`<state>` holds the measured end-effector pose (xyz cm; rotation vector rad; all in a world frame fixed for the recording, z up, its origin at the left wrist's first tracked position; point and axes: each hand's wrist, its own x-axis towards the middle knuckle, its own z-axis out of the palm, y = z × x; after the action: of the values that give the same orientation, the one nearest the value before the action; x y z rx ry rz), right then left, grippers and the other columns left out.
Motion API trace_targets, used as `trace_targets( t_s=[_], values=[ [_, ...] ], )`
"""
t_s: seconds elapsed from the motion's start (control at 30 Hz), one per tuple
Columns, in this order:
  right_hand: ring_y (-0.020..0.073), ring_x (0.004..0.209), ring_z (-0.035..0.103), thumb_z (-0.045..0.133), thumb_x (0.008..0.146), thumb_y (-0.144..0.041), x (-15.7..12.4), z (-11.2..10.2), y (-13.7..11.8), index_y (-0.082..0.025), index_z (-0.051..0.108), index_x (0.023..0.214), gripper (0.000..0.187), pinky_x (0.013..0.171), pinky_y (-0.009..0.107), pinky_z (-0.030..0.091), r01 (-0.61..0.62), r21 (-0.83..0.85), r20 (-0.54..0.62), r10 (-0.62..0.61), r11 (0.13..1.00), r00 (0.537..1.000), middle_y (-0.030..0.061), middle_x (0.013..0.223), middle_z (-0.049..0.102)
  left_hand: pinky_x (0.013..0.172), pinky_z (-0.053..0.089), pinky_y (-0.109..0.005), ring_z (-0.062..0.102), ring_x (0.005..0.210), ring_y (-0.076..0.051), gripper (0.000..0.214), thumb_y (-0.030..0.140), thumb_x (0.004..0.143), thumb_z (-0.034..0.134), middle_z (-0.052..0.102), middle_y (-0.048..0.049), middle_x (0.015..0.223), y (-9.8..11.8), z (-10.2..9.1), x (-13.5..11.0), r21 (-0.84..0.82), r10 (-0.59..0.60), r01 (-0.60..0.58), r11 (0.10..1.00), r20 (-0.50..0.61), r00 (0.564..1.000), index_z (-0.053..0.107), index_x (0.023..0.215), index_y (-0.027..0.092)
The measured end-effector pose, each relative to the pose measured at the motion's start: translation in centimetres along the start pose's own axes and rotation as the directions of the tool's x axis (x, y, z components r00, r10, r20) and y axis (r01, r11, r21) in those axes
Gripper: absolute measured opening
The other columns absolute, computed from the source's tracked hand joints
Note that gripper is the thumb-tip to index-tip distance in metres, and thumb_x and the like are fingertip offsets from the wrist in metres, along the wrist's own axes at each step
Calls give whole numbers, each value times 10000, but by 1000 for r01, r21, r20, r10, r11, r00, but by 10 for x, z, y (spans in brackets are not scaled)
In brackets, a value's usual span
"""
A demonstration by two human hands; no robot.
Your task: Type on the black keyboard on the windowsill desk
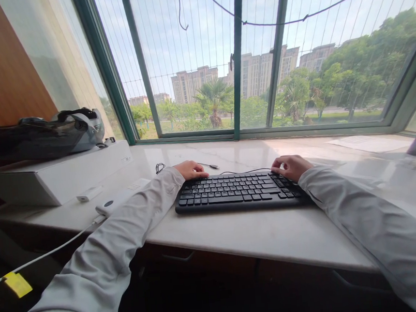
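A black keyboard (238, 191) lies on a pale stone window ledge (258, 234) in front of me. My left hand (191, 169) rests at the keyboard's far left corner, fingers curled onto its top edge. My right hand (289, 166) sits at the far right corner, fingers curled down on the upper keys. Both arms wear light grey sleeves. A thin black cable (209, 165) runs behind the keyboard. Neither hand lifts anything; both grip the keyboard's far edge.
A white box (59, 176) with a dark bag (42, 134) on it stands at the left. A white power bank (119, 198) with a white cable (49, 252) lies beside my left arm. Papers (369, 143) lie at the far right. Green-framed windows (238, 61) stand behind the ledge.
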<state>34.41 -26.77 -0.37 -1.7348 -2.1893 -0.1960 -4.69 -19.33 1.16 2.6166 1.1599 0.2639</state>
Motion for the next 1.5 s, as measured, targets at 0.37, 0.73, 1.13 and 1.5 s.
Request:
trace_targets(
  t_s=[0.37, 0.73, 1.13, 1.5],
  values=[
    [139, 663, 560, 514, 768, -470, 2, 1, 3, -272, 668, 823, 256, 644, 268, 412, 33, -9, -31, -33, 999, 999, -11, 774, 667, 531, 260, -238, 426, 518, -103, 587, 686, 759, 390, 559, -5, 550, -20, 1, 1, 245, 26, 1, 969, -110, 994, 638, 620, 173],
    [146, 666, 575, 462, 791, -551, 0, -2, -2, -277, 679, 788, 350, 657, 265, 415, 4, 13, -1, -4, 1000, 1000, -10, 744, 687, 556, 288, -244, 491, 548, -122, 601, 728, 740, 365, 600, -7, 572, -13, -5, -4, 268, -121, 171, 948, -193, 974, 721, 714, 245],
    [148, 636, 546, 387, 801, -625, -3, -5, -3, -290, 712, 771, 468, 607, 258, 378, -109, -46, -10, 108, 993, 994, 8, 677, 645, 598, 322, -258, 525, 583, -153, 661, 759, 726, 338, 608, -36, 550, -16, -7, -6, 212, -263, 333, 919, -300, 917, 726, 658, 228],
    [210, 743, 586, 380, 793, -629, -5, -20, -12, -298, 692, 793, 455, 642, 331, 406, -245, -119, -5, 246, 962, 969, 39, 852, 675, 648, 353, -281, 550, 617, -178, 682, 775, 715, 325, 629, -65, 606, -12, -7, -7, 217, -318, 369, 904, -237, 918, 705, 620, 216]
  ],
)
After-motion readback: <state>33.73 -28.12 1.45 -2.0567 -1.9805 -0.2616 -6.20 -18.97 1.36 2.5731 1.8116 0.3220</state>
